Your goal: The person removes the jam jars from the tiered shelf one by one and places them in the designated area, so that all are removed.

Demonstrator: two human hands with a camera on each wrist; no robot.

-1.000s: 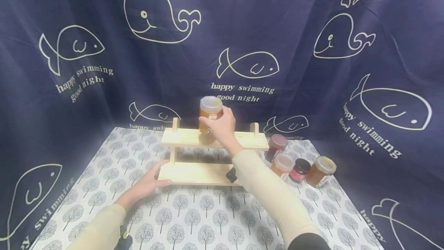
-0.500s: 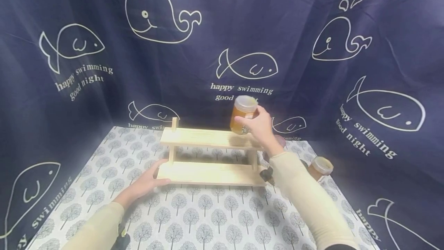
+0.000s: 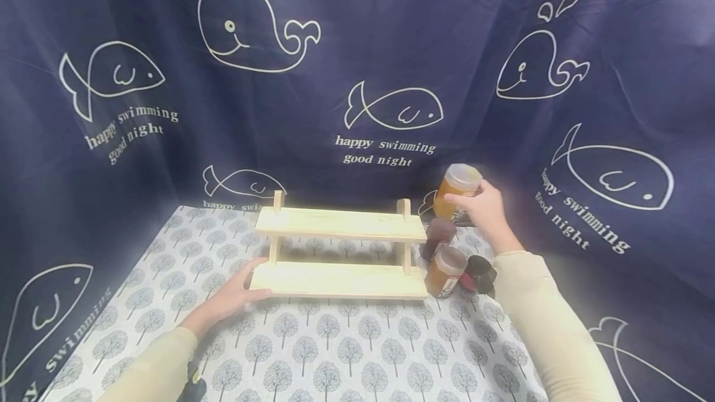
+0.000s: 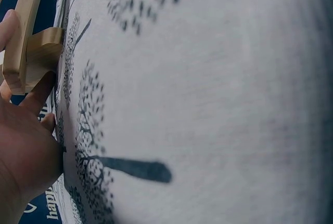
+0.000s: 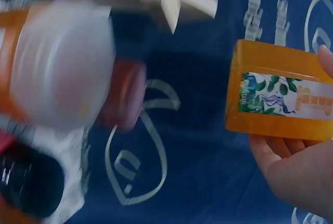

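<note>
My right hand (image 3: pixel 490 211) holds an amber honey jar (image 3: pixel 449 200) with a translucent lid. The jar is up in the air, slightly tilted, just beyond the right end of a two-tier wooden shelf (image 3: pixel 337 281). In the right wrist view, the jar's leafy printed label shows, with the fingers under the jar (image 5: pixel 237 120) and the thumb on the opposite side. My left hand (image 3: pixel 234 293) grips the left end of the lower board, thumb over its front and fingers behind. In the left wrist view, the wooden board end (image 4: pixel 18 57) sits between thumb and fingers.
Right of the shelf stand a dark red jar (image 3: pixel 440 234), another amber jar (image 3: pixel 444 275) and a black-lidded jar (image 3: pixel 479 267), partly behind my right sleeve. A tree-print cloth (image 3: pixel 324 352) covers the table. Dark blue fish-print curtains (image 3: pixel 313 116) surround it.
My right hand has carried the honey jar rightward, from above the upper board to past the shelf's right end. My left hand keeps its place on the lower board.
</note>
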